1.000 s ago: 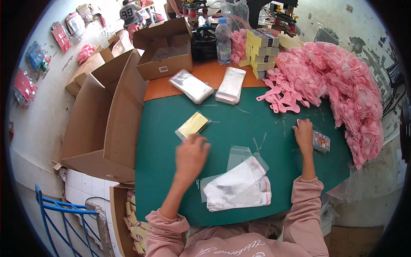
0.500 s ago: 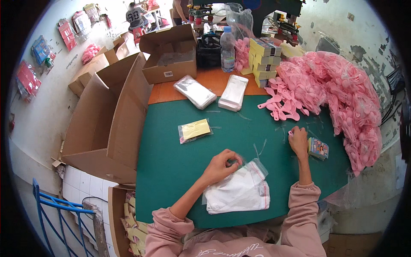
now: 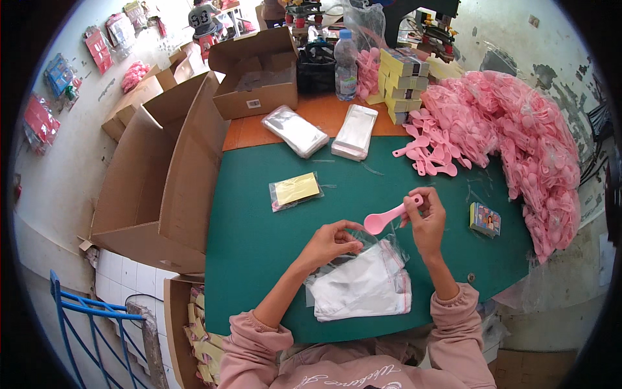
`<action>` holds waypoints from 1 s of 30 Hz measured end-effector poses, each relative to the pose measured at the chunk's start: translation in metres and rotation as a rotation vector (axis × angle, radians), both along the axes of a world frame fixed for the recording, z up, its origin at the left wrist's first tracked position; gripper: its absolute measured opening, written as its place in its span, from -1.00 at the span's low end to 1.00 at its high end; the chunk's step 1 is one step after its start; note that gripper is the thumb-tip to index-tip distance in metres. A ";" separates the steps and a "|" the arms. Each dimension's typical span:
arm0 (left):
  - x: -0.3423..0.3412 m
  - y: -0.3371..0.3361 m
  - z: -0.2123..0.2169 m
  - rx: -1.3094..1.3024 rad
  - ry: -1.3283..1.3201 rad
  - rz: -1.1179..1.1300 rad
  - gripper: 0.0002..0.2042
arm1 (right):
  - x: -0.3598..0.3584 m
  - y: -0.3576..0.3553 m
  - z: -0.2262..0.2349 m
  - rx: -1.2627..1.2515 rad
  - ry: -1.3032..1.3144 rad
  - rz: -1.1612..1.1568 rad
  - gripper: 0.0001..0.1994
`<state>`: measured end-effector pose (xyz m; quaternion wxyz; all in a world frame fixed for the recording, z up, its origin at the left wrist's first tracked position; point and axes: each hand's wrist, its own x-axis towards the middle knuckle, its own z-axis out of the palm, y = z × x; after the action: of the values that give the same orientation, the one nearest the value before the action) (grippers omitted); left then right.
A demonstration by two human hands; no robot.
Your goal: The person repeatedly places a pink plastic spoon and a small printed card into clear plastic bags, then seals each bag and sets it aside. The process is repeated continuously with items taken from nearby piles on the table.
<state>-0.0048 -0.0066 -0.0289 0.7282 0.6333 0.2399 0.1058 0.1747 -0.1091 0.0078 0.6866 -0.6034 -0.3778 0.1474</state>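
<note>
Pink plastic fills your right hand [image 3: 426, 222]: thumb and fingers close on the handle end of a spoon [image 3: 375, 223], its bowl pointing toward your left hand [image 3: 332, 246]. That hand curves, thumb and forefinger apart, beside the stack of clear bags [image 3: 359, 288]; you cannot tell whether it grips one. A yellow-carded packet [image 3: 297, 189] lies beyond on the green tabletop [image 3: 253, 259].

Pink spoon [image 3: 390, 215] (plain), green tabletop [image 3: 253, 259].
</note>
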 end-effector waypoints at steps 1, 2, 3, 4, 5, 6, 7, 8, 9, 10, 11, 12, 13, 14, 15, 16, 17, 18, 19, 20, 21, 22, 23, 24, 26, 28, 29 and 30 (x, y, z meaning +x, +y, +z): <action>0.000 -0.001 0.000 -0.001 0.000 0.004 -0.63 | -0.004 0.000 -0.001 0.049 0.060 0.048 -0.91; 0.000 -0.001 -0.001 -0.008 0.004 0.020 -0.63 | -0.007 -0.001 -0.001 0.048 0.061 0.052 -0.91; 0.000 -0.002 -0.001 -0.014 0.007 0.037 -0.62 | -0.010 -0.002 0.000 -0.007 0.046 0.089 -0.89; -0.001 -0.001 -0.001 -0.015 0.007 0.039 -0.62 | -0.012 -0.003 0.001 -0.061 0.030 0.124 -0.88; -0.001 0.000 -0.002 0.017 0.002 0.023 -0.63 | -0.013 -0.002 0.000 -0.062 0.030 0.126 -0.88; -0.002 0.000 -0.002 0.050 -0.003 0.007 -0.63 | -0.014 -0.002 0.000 -0.083 0.017 0.140 -0.87; -0.001 0.001 -0.001 0.048 -0.003 0.005 -0.63 | -0.015 -0.002 -0.001 -0.106 0.003 0.150 -0.86; 0.000 0.001 0.001 0.027 0.012 0.007 -0.63 | -0.016 -0.001 -0.002 -0.107 0.003 0.148 -0.86; 0.001 0.000 0.002 0.006 0.028 0.008 -0.63 | -0.019 -0.001 -0.004 -0.114 0.021 0.170 -0.84; 0.001 -0.001 0.002 0.006 0.029 0.009 -0.63 | -0.022 0.000 -0.006 -0.120 0.040 0.194 -0.82; 0.001 -0.002 0.001 -0.018 -0.024 0.013 -0.64 | -0.025 0.001 -0.007 -0.119 0.041 0.195 -0.82; 0.000 -0.002 0.000 -0.042 -0.076 0.017 -0.64 | -0.029 0.001 -0.009 -0.106 0.107 0.224 -0.80; 0.000 -0.003 0.002 -0.042 -0.075 0.016 -0.64 | -0.030 0.001 -0.010 -0.095 0.172 0.252 -0.79; -0.001 -0.003 0.005 -0.069 -0.033 0.049 -0.65 | -0.029 0.002 -0.010 -0.095 0.173 0.251 -0.79; -0.001 -0.004 0.008 -0.097 0.009 0.080 -0.64 | -0.026 0.002 -0.010 -0.071 0.137 0.225 -0.78; -0.002 -0.003 0.011 -0.097 0.008 0.076 -0.64 | -0.023 0.002 -0.010 -0.047 0.100 0.197 -0.77; -0.004 0.000 0.014 -0.167 0.017 -0.026 -0.63 | -0.022 0.001 -0.011 -0.047 0.099 0.192 -0.77; -0.006 0.002 0.016 -0.237 0.026 -0.130 -0.60 | -0.021 -0.001 -0.011 -0.040 0.128 0.243 -0.80; -0.007 0.002 0.019 -0.238 0.027 -0.137 -0.60 | -0.021 -0.003 -0.012 -0.032 0.158 0.294 -0.78; -0.007 0.002 0.022 -0.229 -0.018 -0.111 -0.61 | -0.022 -0.005 -0.010 -0.033 0.157 0.285 -0.78; -0.005 0.002 0.023 -0.220 -0.063 -0.087 -0.62 | -0.024 -0.008 -0.008 -0.054 0.048 0.386 -0.70; -0.002 0.002 0.024 -0.213 -0.050 -0.062 -0.62 | -0.026 -0.010 -0.004 -0.074 -0.066 0.483 -0.58; 0.000 0.000 0.027 -0.212 -0.053 -0.076 -0.62 | -0.028 -0.013 -0.003 -0.074 -0.070 0.468 -0.58; 0.000 -0.002 0.033 -0.212 -0.065 -0.050 -0.63 | -0.030 -0.016 -0.002 -0.069 -0.170 0.561 -0.52; -0.002 -0.001 0.038 -0.216 -0.078 -0.038 -0.63 | -0.021 -0.024 0.005 -0.062 -0.314 0.687 -0.47; -0.011 0.006 0.039 -0.096 -0.067 -0.072 -0.65 | 0.019 -0.036 0.017 -0.176 -0.455 0.472 -0.50; -0.015 0.008 0.040 -0.102 -0.070 -0.076 -0.65 | 0.050 -0.051 0.019 -0.273 -0.437 0.264 -0.59; -0.016 0.011 0.042 -0.097 -0.035 -0.068 -0.65 | 0.084 -0.068 0.021 -0.378 -0.626 -0.092 -0.68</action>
<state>-0.0210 0.0048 0.0128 0.7652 0.6032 0.2101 0.0803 0.2585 -0.1771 0.0292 0.4202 -0.7518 -0.5081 -0.0082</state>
